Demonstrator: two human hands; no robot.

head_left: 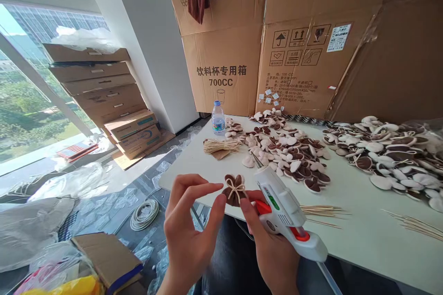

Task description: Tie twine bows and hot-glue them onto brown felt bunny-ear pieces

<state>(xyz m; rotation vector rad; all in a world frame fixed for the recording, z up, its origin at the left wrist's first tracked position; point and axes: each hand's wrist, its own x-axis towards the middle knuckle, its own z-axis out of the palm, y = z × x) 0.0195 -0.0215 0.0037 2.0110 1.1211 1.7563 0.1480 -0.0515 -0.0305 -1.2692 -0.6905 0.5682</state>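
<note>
A small brown fabric piece [232, 196] with rounded lobes and a cream string bow [236, 187] is held up in front of me. On its left edge are the thumb and index fingertip of my left hand [189, 221], closed in a pinch. My right hand [272, 249] is wrapped round a white hot glue gun [282, 207] with a red trigger, and its thumb also presses the brown piece's right side. The gun's metal nozzle points up and left, past the piece. Some right fingers are hidden behind the gun.
Brown and white fabric pieces [287, 147] lie heaped on the white table [367, 235], with another heap [398, 156] at right. Thin wooden sticks [321, 211], a string bundle [221, 146] and a water bottle [218, 120] are also there. Large cardboard [224, 46] stands behind.
</note>
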